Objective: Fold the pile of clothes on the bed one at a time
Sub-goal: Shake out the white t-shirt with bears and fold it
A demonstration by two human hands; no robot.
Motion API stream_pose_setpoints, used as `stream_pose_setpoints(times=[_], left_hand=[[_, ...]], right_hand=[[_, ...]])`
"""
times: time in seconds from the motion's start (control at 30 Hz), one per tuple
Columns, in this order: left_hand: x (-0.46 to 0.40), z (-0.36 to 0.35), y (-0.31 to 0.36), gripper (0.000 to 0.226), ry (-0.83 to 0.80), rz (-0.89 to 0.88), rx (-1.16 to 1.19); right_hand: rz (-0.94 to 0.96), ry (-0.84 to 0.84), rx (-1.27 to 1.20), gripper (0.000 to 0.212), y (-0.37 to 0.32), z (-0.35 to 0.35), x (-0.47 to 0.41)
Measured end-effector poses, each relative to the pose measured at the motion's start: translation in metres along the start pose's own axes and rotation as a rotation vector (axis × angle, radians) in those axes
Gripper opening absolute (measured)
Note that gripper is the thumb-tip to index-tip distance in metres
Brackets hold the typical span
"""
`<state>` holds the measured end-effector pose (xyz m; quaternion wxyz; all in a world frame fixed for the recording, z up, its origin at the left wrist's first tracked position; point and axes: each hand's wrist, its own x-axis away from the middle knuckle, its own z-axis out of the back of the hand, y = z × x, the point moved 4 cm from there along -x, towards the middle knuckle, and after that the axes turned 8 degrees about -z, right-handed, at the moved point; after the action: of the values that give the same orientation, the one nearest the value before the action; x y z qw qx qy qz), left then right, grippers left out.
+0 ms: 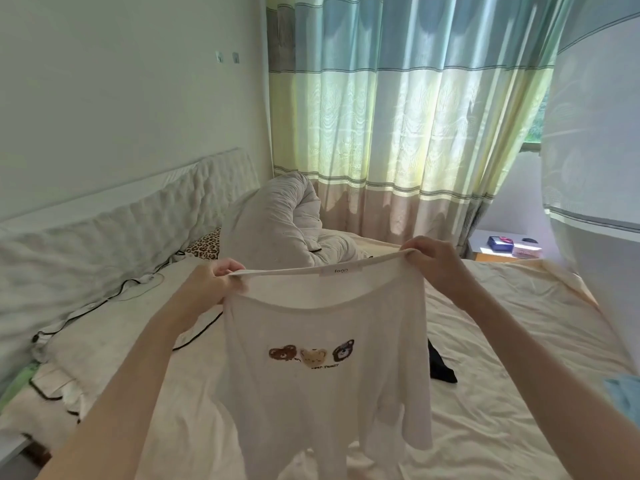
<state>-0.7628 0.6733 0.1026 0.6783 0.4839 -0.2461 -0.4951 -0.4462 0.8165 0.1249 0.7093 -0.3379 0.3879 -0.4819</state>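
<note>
White shirt [322, 382] is held up over the bed [502, 341], neckline up, hem hanging down, long axis vertical; bear print is turned toward the camera. Left shoulder seam is pinched by the left hand [207, 282], right one by the right hand [433, 261], neckline stretched between. A dark garment [440, 367] is seen on the sheet, right of the shirt.
</note>
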Motion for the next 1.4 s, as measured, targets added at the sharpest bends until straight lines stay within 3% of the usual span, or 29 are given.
stream_pose_setpoints(times=[0.07,0.2,0.37,0.5,0.53,0.6,0.67,0.77,0.83,0.93,1.03,1.13,1.2,1.23,1.3,1.4], left_hand=[[-0.002,0.003,0.003,0.022,-0.012,0.010,0.043],[-0.004,0.012,0.021,0.031,0.234,-0.268,-0.458],[-0.001,0.017,0.040,0.026,0.329,-0.382,-0.435],[0.020,0.020,0.054,0.027,0.446,-0.778,-0.730],[0.021,0.020,0.051,0.023,0.454,-0.759,-0.698],[0.012,0.020,0.038,0.018,0.390,-0.470,-0.442],[0.006,0.010,0.015,0.022,0.182,-0.165,-0.189],[0.009,0.003,-0.004,0.022,-0.039,-0.039,-0.004],[0.015,0.005,-0.007,0.019,-0.170,-0.015,0.123],[0.014,0.014,-0.009,0.058,-0.322,-0.062,0.170],[0.017,0.026,-0.009,0.052,-0.418,-0.123,0.277],[0.022,0.031,-0.014,0.027,-0.397,-0.126,0.209],[0.021,0.031,-0.017,0.007,-0.252,-0.143,0.006],[0.019,0.030,-0.019,0.010,-0.185,-0.159,-0.078],[0.017,0.027,-0.018,0.011,-0.083,-0.198,-0.190],[0.016,0.022,-0.013,0.014,0.024,-0.302,-0.407]], right_hand=[[-0.009,-0.011,-0.048,0.030,-0.004,0.003,-0.004],[-0.041,0.026,0.049,0.020,-0.006,0.003,-0.011],[0.094,0.254,0.279,0.011,-0.017,0.009,-0.010],[0.138,0.339,0.207,0.012,-0.018,0.014,-0.007],[0.050,0.288,0.091,0.013,-0.014,0.013,-0.008],[-0.180,0.082,-0.210,0.017,-0.003,0.003,-0.006],[-0.369,-0.112,-0.402,0.019,0.010,-0.012,0.001],[-0.465,-0.212,-0.587,0.016,0.020,-0.022,0.008],[-0.399,-0.212,-0.487,0.013,0.018,-0.017,0.009],[-0.247,-0.324,-0.238,0.019,0.012,-0.005,0.010],[-0.231,-0.543,-0.155,0.024,0.014,0.000,0.016],[-0.292,-0.730,-0.235,0.024,0.026,-0.004,0.025],[-0.354,-0.853,-0.359,0.008,0.033,-0.010,0.032],[-0.376,-0.874,-0.388,0.006,0.036,-0.011,0.034],[-0.366,-0.812,-0.381,0.007,0.039,-0.014,0.034],[-0.219,-0.484,-0.236,0.034,0.037,-0.018,0.028]])
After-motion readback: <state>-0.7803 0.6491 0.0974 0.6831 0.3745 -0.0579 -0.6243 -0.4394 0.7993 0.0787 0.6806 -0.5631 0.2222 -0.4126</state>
